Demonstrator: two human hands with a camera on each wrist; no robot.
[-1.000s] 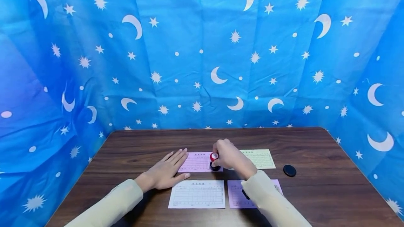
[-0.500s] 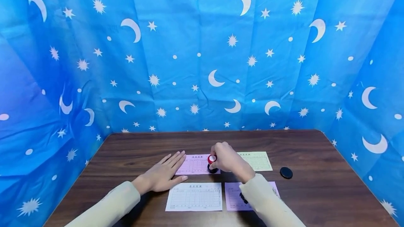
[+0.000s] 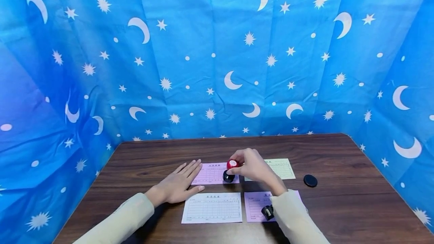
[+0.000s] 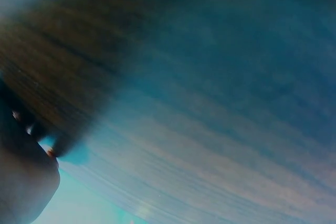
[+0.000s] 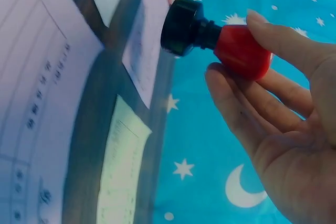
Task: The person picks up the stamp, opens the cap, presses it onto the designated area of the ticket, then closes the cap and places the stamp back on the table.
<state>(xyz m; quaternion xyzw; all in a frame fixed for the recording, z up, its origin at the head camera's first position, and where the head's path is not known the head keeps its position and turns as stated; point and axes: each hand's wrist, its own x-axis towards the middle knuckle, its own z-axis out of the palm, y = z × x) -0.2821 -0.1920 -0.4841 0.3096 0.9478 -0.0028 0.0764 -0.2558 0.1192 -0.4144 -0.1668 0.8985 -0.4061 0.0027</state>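
In the head view my left hand (image 3: 179, 183) lies flat on the table with its fingertips on the left edge of a pink printed form (image 3: 210, 172). My right hand (image 3: 253, 165) pinches the red knob of a stamp (image 3: 233, 163) between thumb and fingers. The stamp's black base is over the right end of that form; whether it touches the paper I cannot tell. From the right wrist, the red-and-black stamp (image 5: 244, 53) shows in the right hand (image 5: 294, 140), thumb on one side and fingers on the other. The left wrist view is mostly blurred.
A white form (image 3: 213, 208) and a second pink form (image 3: 254, 202) lie nearer me. Behind the right hand is a pale green form (image 3: 283, 168). A round black disc (image 3: 310, 180) lies to the right. A blue moon-and-star curtain (image 3: 190, 70) surrounds the brown table (image 3: 352, 206).
My right hand has risen slightly and shifted right, and the stamp now leans with its knob toward the right. My left hand stays on the pink form.
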